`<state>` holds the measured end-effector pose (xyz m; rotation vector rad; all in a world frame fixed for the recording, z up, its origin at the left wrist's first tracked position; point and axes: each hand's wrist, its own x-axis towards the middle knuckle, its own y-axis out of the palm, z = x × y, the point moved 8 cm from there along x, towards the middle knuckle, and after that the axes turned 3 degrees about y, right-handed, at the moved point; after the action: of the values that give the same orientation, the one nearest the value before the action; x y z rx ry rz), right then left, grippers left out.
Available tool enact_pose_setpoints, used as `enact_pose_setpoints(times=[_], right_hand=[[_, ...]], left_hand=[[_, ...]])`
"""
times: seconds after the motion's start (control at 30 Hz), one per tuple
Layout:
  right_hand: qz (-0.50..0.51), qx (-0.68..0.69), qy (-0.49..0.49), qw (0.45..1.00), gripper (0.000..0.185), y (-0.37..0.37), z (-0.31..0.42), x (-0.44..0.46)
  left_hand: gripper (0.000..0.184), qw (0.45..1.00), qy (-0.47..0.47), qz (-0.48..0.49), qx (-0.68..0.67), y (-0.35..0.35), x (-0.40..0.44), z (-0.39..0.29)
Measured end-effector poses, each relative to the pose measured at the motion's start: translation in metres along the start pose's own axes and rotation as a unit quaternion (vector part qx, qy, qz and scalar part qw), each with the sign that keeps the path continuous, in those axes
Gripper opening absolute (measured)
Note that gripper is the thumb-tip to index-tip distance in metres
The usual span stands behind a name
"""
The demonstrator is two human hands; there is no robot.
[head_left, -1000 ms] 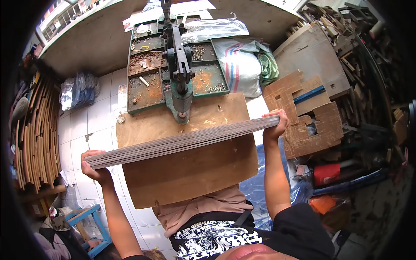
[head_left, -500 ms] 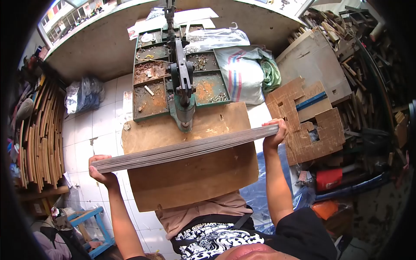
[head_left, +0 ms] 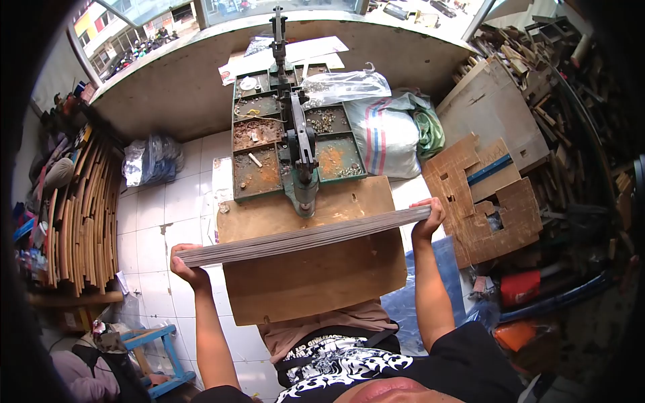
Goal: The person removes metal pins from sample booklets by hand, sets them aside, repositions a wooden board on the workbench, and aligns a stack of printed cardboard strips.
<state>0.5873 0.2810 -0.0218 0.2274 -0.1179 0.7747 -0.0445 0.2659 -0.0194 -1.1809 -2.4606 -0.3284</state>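
A stack of thin grey sheets [head_left: 306, 238], seen edge-on, spans across in front of me above a brown wooden board [head_left: 309, 285]. My left hand [head_left: 188, 266] is closed around its left end, thumb below and fingers at the edge. At the higher right end, my right hand [head_left: 428, 218] grips the same stack. Just beyond it stands a dark metal hand press [head_left: 302, 154], its green base resting at the far part of the board. The sheets' broad faces are mostly hidden.
Divided metal trays [head_left: 259, 168] with small metal parts flank the press. A white woven sack [head_left: 386, 138] and a cut-out wooden panel [head_left: 463, 195] are to the right. Curved wooden boards [head_left: 80, 221] stack at the left, near a blue frame [head_left: 168, 356]. Another person [head_left: 77, 376] is at lower left.
The view has tilted up and turned slightly left, so the surroundings sit lower and further right. Both hands keep hold of the stack, which stays above the board.
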Motion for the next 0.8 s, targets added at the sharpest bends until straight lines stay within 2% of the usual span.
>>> enact_pose_setpoints(times=[0.8], right_hand=[[-0.005, 0.006, -0.035, 0.999, 0.043, -0.0010, 0.0008, 0.0003]], left_hand=[[0.054, 0.999, -0.016, -0.013, -0.042, -0.0022, -0.0027, 0.0089]])
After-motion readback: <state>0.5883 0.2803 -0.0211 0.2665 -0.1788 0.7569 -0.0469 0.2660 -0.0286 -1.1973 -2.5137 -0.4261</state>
